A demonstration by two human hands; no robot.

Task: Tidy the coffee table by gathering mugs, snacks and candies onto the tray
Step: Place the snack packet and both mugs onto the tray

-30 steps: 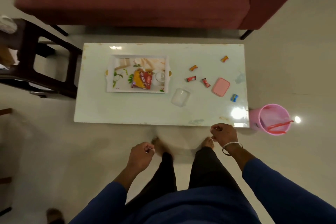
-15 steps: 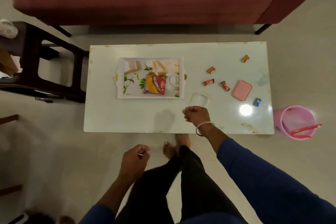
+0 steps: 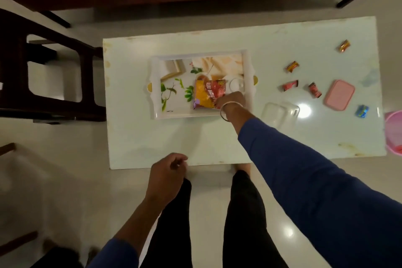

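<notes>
White rectangular coffee table (image 3: 174,137) seen from above, with a white plastic serving tray (image 3: 156,93) with a floral print and gold handles on its left-centre part. Inside the tray: yellow-and-red foil snack packet (image 3: 204,93) lying flat at the right-hand end, small white mug (image 3: 236,86) just beside it against the right wall. Right hand (image 3: 231,100), bangle at the wrist, blue sleeve behind, reaching over the tray's near right corner, fingers curled down at the packet's right edge and touching it; whether closed on the packet or merely resting, cannot tell. Left hand (image 3: 166,177) hanging off the table's near edge, loosely curled, nothing visibly gripped. Clear plastic container (image 3: 280,113) on the table right of the tray, just beyond the right forearm. Further right, well apart from the tray: pink rounded-rectangle lid (image 3: 339,97); red-wrapped candy (image 3: 290,86) and another red candy (image 3: 314,90) near it; two orange-brown wrapped candies (image 3: 292,66) (image 3: 344,45) towards the far side; blue-wrapped candy (image 3: 361,111) near the right edge. Pink plastic bucket (image 3: 393,128) on the floor, partly cut off at right.
</notes>
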